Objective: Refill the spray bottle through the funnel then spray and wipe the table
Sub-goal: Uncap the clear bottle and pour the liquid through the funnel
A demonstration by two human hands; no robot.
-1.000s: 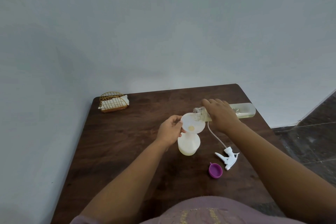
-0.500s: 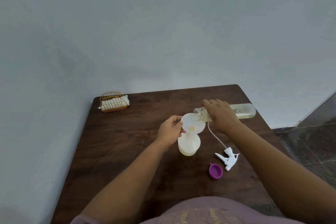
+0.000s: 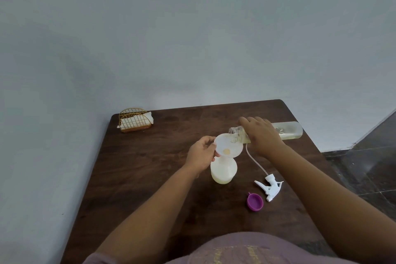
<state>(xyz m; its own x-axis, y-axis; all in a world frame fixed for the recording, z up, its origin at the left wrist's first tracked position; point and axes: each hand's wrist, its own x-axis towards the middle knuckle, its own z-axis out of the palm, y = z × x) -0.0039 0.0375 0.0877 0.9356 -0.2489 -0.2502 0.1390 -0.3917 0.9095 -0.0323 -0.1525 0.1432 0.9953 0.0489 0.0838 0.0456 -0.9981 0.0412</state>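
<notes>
Purple cap (image 3: 255, 202) and white spray head (image 3: 270, 186) are lying low right of centre on the dark table (image 3: 139, 178). At centre, the left hand (image 3: 201, 155) is gripping the white funnel (image 3: 228, 148) sitting in the spray bottle (image 3: 223, 172). Just beyond, the right hand (image 3: 261, 134) is holding a clear refill bottle (image 3: 289, 130) tipped over the funnel. Wire napkin holder (image 3: 135, 120) is sitting upper left.

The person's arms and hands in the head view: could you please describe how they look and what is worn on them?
Both forearms are bare from wrist to past the elbow. No watch, ring, bracelet or glove shows on the left hand or the right hand. A mauve sleeve edge shows at the left upper arm, matching the mauve garment with a faint yellowish pattern at the bottom of the view.
</notes>
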